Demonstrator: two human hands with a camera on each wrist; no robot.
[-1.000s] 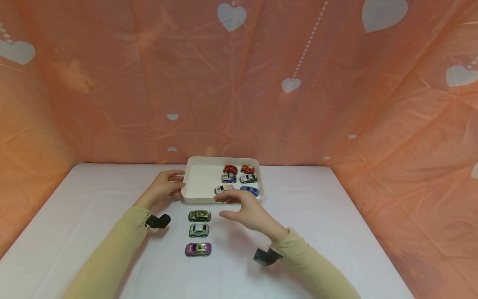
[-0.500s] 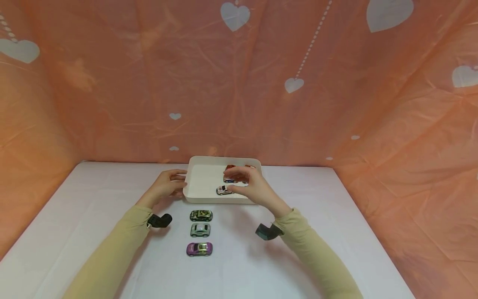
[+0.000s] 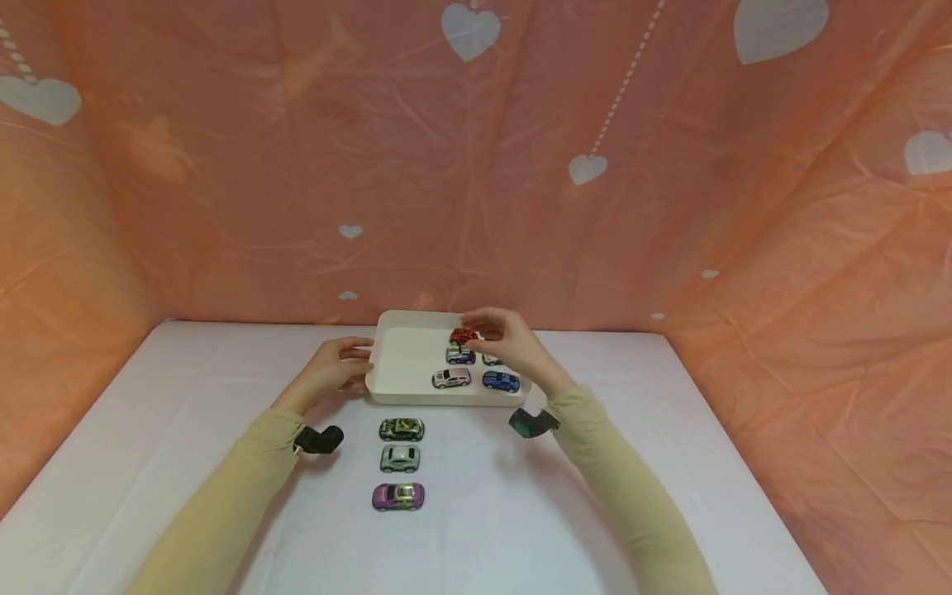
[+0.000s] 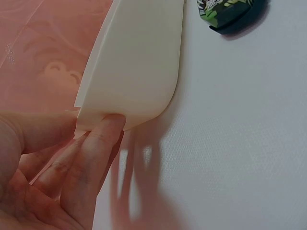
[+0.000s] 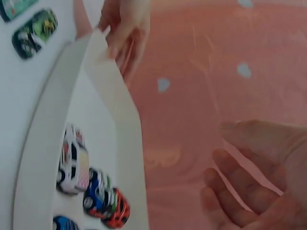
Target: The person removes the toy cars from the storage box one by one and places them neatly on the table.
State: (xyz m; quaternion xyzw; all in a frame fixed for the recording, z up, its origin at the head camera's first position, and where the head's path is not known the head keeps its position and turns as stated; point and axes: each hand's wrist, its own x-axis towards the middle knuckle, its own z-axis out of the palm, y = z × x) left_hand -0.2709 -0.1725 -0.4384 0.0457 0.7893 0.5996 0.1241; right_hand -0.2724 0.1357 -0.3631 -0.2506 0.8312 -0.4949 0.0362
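My left hand (image 3: pixel 330 368) grips the left end of a white tray (image 3: pixel 409 364); in the left wrist view a finger (image 4: pixel 103 139) presses its outer wall. Over the tray's far right part hovers my right hand (image 3: pixel 509 340), its thumb and fingers spread with nothing between them in the right wrist view. Close by its fingertips is a red toy car (image 3: pixel 463 335). Below that one sit a blue-and-white toy car (image 3: pixel 460 356), a pale pink-and-white one and a blue toy car (image 3: pixel 502 381). A white-and-green toy car (image 3: pixel 491 360) is partly covered by the hand.
In front of the tray, a camouflage-green toy car (image 3: pixel 402 430), a silvery green toy car (image 3: pixel 400 459) and a purple toy car (image 3: pixel 397 497) form a column on the white table. An orange cloth (image 3: pixel 476 165) with hearts hangs behind the tray.
My right hand has moved forward from the tray's near edge to its far side, uncovering the blue toy car and covering the orange one. The left hand stays at the tray.
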